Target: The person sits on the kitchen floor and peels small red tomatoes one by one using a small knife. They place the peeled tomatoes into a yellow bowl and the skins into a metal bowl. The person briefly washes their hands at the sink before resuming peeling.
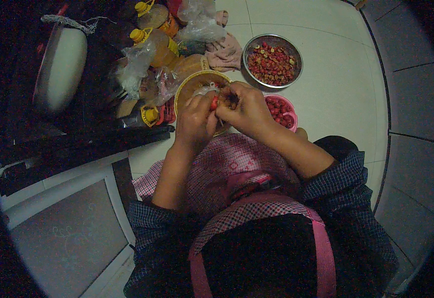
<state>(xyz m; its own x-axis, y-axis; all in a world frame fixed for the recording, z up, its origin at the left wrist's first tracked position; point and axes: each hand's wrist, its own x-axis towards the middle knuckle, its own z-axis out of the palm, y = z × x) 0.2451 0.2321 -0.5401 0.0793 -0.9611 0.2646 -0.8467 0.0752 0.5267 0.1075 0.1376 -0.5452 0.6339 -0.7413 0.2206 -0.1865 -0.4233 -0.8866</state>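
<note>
My left hand (pixel 196 117) grips a small red fruit (pixel 214 103) between thumb and fingers. Close against it is my right hand (pixel 248 108), its fingers curled inward and its thumb tip by the fruit; whether they hold a small tool or anything else is too dark to tell. Both hands are above a round bin with a yellow rim (pixel 187 79), which has whitish plastic inside. To the right, a pink bowl (pixel 294 111) of whole red fruits (pixel 278 110) is partly hidden by my right wrist. Beyond it stands a steel bowl (pixel 299 76) full of cut red fruit (pixel 272 65).
Yellow-capped oil bottles (pixel 161 46), plastic bags (pixel 140 67) and a pink cloth (pixel 224 52) crowd the area left of the steel bowl. A dark counter edge (pixel 127 139) and a white-framed cabinet door (pixel 75 227) flank my left side. Pale floor tiles (pixel 336 85) lie to the right.
</note>
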